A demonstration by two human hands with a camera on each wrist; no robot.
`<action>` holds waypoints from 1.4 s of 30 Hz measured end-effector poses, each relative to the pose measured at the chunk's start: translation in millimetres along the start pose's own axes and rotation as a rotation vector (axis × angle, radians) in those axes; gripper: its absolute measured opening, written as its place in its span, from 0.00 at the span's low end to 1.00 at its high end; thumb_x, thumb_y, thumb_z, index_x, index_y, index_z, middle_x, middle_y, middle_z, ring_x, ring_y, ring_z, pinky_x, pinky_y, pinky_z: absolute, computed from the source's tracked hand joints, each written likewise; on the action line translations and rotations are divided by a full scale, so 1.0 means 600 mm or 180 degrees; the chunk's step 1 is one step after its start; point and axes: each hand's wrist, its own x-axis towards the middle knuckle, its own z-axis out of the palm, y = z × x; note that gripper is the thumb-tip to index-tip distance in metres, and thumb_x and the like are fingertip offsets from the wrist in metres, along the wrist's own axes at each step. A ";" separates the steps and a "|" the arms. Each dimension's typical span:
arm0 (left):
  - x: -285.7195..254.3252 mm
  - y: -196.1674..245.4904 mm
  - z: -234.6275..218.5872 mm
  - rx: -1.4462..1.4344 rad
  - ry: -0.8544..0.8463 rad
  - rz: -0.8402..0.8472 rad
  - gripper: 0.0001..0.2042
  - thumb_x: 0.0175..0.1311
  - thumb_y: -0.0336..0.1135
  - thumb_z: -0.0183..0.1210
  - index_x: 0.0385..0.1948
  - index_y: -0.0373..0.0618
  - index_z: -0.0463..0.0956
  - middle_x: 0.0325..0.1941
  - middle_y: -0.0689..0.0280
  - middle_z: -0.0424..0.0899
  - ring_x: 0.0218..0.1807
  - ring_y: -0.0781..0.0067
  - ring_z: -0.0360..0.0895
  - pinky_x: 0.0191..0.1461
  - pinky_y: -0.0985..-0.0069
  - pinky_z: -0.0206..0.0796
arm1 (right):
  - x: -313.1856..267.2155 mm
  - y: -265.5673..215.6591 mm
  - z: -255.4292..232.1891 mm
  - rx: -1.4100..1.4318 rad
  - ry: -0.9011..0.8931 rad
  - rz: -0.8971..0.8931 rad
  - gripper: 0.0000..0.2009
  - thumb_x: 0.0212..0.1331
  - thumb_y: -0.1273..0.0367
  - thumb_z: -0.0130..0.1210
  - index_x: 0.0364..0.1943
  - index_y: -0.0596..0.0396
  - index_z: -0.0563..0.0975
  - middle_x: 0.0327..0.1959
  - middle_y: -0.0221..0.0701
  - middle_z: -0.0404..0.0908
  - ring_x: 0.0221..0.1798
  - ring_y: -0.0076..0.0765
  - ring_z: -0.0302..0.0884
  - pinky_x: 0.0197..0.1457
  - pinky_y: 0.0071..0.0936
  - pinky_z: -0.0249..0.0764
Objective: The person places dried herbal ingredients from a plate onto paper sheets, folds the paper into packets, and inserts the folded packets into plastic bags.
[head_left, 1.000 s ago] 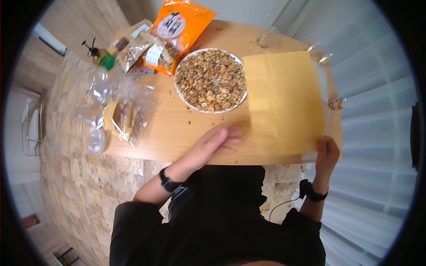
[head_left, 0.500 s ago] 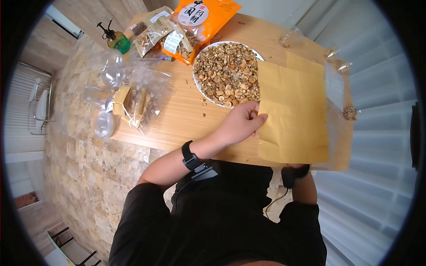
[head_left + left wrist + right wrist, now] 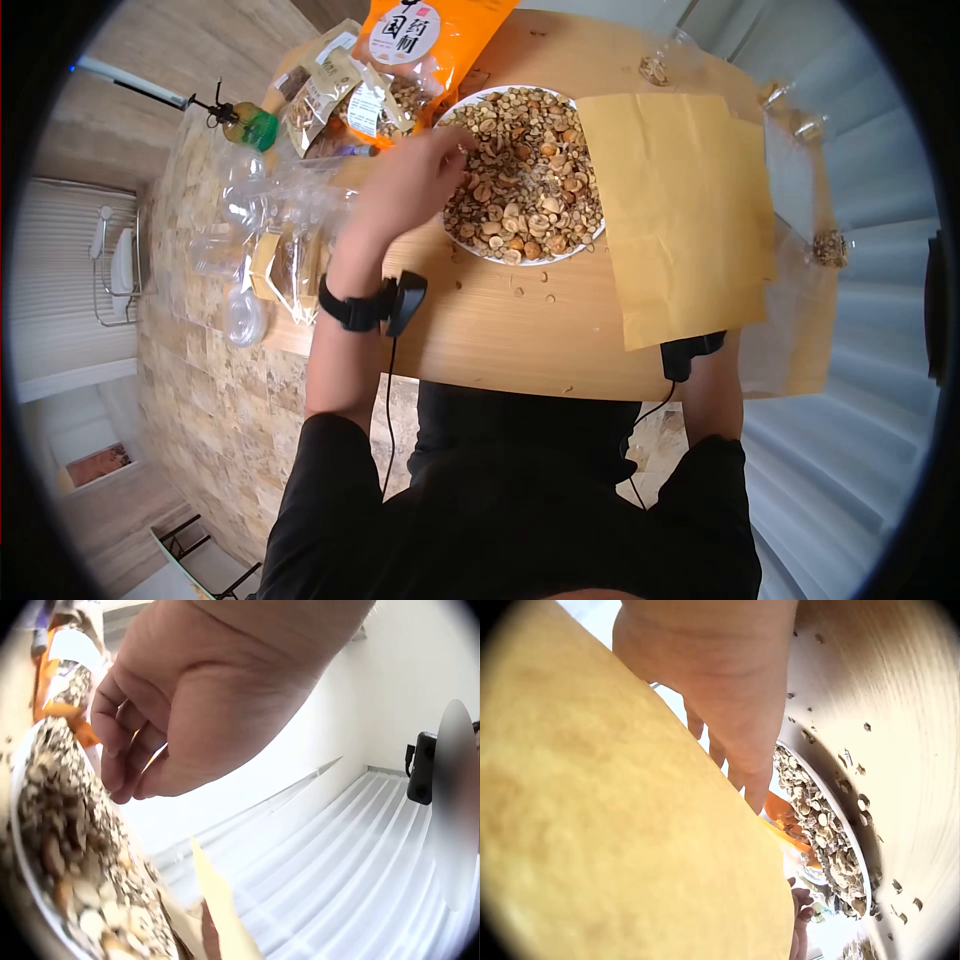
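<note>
My left hand [image 3: 410, 185] is above the left edge of a white plate [image 3: 512, 262] heaped with dried herb pieces [image 3: 520, 160]. Its fingers curl loosely, and in the left wrist view nothing shows between thumb and fingertips. A flat tan paper envelope [image 3: 690, 220] is held just right of the plate, overlapping its right rim in the head view. Behind the envelope my right hand [image 3: 712, 682] holds it up; the head view hides that hand. In the right wrist view its fingers run behind the paper's edge, and the thumb is hidden.
Back left lie an orange printed bag [image 3: 480, 25] and small packets of dried pieces [image 3: 322, 95], near a green spray bottle [image 3: 250, 125]. Clear plastic bags and containers [image 3: 245, 315] crowd the left edge. Small glass jars [image 3: 655, 70] stand along the back right. Loose crumbs dot the wooden table [image 3: 480, 330].
My left hand first moved up to the envelope's left edge, then left it and swung left and forward over the plate. My right hand went from the envelope's lower right corner to behind it.
</note>
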 end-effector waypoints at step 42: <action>0.056 0.142 0.037 -0.0822 0.0136 0.1701 0.05 0.55 0.23 0.61 0.33 0.37 0.78 0.36 0.62 0.81 0.36 0.64 0.78 0.39 0.74 0.70 | -0.019 0.023 -0.018 0.0613 0.0472 0.0317 0.24 0.65 0.50 0.45 0.48 0.59 0.74 0.45 0.34 0.77 0.48 0.31 0.72 0.53 0.32 0.69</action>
